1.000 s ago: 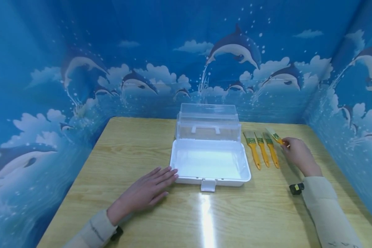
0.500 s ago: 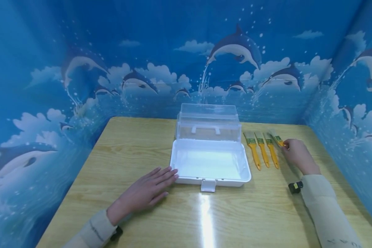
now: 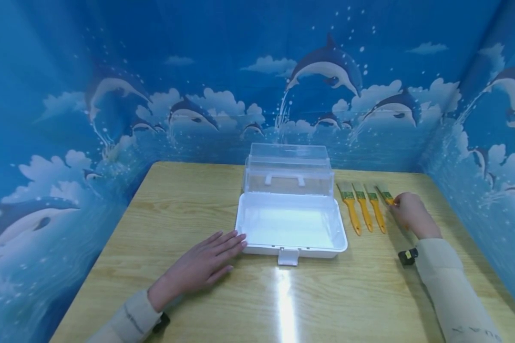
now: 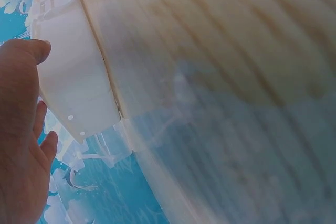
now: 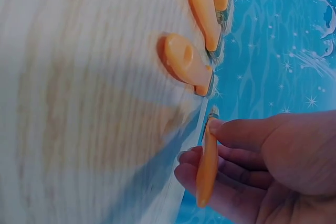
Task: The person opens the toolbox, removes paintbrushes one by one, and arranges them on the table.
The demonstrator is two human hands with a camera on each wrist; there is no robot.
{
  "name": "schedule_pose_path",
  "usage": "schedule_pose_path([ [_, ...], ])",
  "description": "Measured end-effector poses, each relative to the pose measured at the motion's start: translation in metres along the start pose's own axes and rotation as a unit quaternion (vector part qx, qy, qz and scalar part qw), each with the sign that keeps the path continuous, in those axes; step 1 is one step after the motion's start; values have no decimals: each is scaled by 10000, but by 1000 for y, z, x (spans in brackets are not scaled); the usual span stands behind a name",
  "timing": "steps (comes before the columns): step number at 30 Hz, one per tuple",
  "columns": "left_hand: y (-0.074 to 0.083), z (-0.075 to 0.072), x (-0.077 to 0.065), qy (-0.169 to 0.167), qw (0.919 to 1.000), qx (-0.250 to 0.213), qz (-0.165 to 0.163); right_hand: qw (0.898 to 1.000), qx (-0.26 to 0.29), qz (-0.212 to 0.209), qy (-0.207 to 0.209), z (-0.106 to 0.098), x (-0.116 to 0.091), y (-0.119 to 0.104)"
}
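In the head view my right hand point(image 3: 416, 215) pinches the orange handle of a paintbrush point(image 3: 385, 194) at the right end of a row. The right wrist view shows that held paintbrush point(image 5: 208, 169) between thumb and fingers, its bristles pointing away. Beside it lie three more brushes: one on the left point(image 3: 350, 207), a narrower middle one point(image 3: 363, 206) and a third point(image 3: 375, 207). A white plastic box point(image 3: 289, 224) stands with its clear lid point(image 3: 288, 166) raised. My left hand point(image 3: 201, 262) lies with straight fingers, their tips touching the box's front left corner.
The wooden table point(image 3: 176, 200) carries the box and brushes. A white latch point(image 3: 288, 256) hangs down at the box's front. Blue dolphin-print cloth point(image 3: 223, 95) walls the back and both sides.
The held paintbrush has come down and turned nearer to parallel with the row, as my right hand lowered slightly. My left hand and the box have stayed put.
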State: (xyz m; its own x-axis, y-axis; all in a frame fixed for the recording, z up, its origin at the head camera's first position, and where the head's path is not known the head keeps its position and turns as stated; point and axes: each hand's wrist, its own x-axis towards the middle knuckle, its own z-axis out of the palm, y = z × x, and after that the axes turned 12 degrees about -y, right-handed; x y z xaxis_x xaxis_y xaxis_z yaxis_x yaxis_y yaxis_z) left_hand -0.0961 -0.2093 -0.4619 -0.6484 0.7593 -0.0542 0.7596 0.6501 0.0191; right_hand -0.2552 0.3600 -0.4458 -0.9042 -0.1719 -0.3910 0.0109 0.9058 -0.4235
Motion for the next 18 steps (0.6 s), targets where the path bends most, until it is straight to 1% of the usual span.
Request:
schedule_pose_path([
  [4,0,0,0,-59,10000,-42,-24,9999,19,38,-105,0,1,1],
  [9,1,-1,0,-157,9998,-115,-60,9999,-98,2,-66,-1,3,1],
  [14,1,-1,0,-144,9998,-80,-56,9999,-148,43,-24,-2,4,0],
  [18,1,-2,1,-117,9999,-40,-40,9998,-144,129,-69,-2,4,0],
])
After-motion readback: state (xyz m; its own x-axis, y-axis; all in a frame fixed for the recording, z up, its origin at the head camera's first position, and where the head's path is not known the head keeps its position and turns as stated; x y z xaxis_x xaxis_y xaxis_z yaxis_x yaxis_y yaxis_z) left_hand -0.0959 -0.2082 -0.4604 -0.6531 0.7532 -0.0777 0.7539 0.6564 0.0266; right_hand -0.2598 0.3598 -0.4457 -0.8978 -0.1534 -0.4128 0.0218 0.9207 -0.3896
